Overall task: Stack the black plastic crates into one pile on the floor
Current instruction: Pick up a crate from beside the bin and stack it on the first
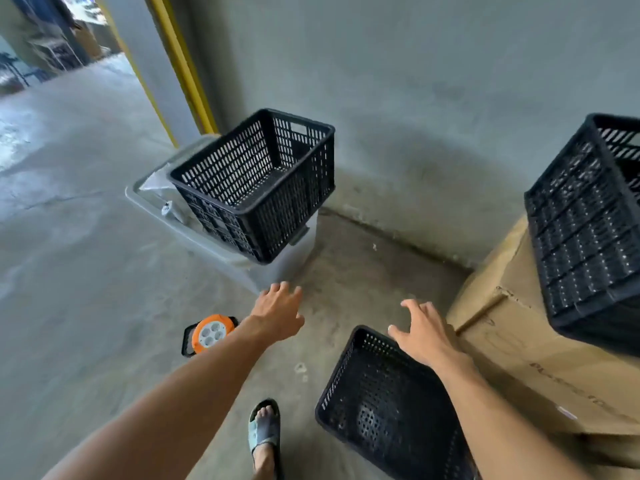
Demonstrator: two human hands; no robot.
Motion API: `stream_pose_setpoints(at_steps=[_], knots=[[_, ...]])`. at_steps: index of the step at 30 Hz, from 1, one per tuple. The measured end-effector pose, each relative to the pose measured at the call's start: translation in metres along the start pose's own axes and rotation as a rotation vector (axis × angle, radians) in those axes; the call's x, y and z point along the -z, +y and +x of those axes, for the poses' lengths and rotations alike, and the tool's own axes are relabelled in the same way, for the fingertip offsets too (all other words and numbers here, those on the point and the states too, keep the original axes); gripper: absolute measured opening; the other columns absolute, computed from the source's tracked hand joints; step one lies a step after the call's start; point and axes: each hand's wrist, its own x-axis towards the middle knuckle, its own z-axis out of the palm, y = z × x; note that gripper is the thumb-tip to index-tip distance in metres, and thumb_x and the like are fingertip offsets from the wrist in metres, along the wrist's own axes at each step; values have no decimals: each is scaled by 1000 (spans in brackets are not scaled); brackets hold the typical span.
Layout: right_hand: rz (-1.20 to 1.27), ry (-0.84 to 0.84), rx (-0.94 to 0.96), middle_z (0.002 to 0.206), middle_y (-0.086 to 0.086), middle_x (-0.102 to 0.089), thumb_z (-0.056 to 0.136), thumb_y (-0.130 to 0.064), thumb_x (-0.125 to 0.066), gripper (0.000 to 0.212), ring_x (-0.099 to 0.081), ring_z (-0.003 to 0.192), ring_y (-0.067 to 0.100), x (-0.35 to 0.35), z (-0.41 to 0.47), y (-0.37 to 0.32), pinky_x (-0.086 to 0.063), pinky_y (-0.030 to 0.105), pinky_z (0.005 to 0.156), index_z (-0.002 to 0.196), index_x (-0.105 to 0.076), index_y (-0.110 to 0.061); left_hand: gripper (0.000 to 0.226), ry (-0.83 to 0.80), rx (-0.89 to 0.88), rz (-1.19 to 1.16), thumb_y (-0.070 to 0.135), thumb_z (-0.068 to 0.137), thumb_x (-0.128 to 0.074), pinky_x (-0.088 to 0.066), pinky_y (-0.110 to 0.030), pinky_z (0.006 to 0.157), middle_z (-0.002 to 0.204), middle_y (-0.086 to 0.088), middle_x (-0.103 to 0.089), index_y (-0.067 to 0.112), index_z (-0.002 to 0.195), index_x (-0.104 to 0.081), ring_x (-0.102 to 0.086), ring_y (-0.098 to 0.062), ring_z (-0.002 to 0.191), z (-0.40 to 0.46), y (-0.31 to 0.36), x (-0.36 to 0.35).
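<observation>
Your biggest landmark is the concrete floor point(86, 237), meeting a grey wall point(433, 98). At right, a cardboard box point(512, 341) carries the right crate point(585, 230) on its top. Ahead, the far crate point(256, 181) sits tilted on a grey bin point(221, 237), well beyond your reach. The near crate point(384, 407) stands on the floor below your right arm, which crosses over its far rim. Your right hand point(426, 334) is spread, fingers apart, above that rim; contact looks unlikely, though blur makes it hard to tell. Your left hand point(277, 317) is also spread and empty, between near crate and bin. An orange cord reel point(209, 334) lies beside your left wrist, a sandalled foot point(265, 431) below.
</observation>
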Motion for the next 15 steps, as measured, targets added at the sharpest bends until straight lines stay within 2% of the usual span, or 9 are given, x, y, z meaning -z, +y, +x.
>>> stream_pose_setpoints(at_steps=[4, 7, 10, 15], knots=[[-18, 41, 126, 136, 1, -42, 84, -55, -63, 64, -52, 116, 25, 45, 49, -78, -46, 37, 81, 140, -40, -36, 61, 142, 95, -45, 36, 91, -57, -40, -43, 100, 131, -16, -46, 13, 144, -38, -44, -36, 124, 29, -59, 56], [-40, 48, 196, 140, 0, -40, 84, -51, -64, 66, -51, 120, 25, 67, 90, -140, -47, 39, 89, 143, -39, -36, 69, 220, 111, -32, 34, 90, -55, -37, -44, 105, 136, -17, -44, 13, 151, -30, -41, -36, 128, 61, -104, 85], [-68, 62, 250, 142, -2, -39, 86, -45, -65, 63, -49, 123, 23, 77, 138, -201, -46, 37, 92, 143, -40, -36, 73, 222, 112, 9, 34, 89, -55, -34, -44, 107, 140, -16, -44, 12, 153, -28, -40, -36, 129, 102, -150, 100], [-154, 48, 343, 150, -1, -32, 88, -36, -65, 60, -41, 131, 25, 68, 223, -285, -44, 39, 99, 143, -41, -35, 65, 161, 23, 40, 42, 88, -54, -29, -45, 109, 135, -12, -51, 13, 145, -40, -38, -33, 128, 174, -205, 94]])
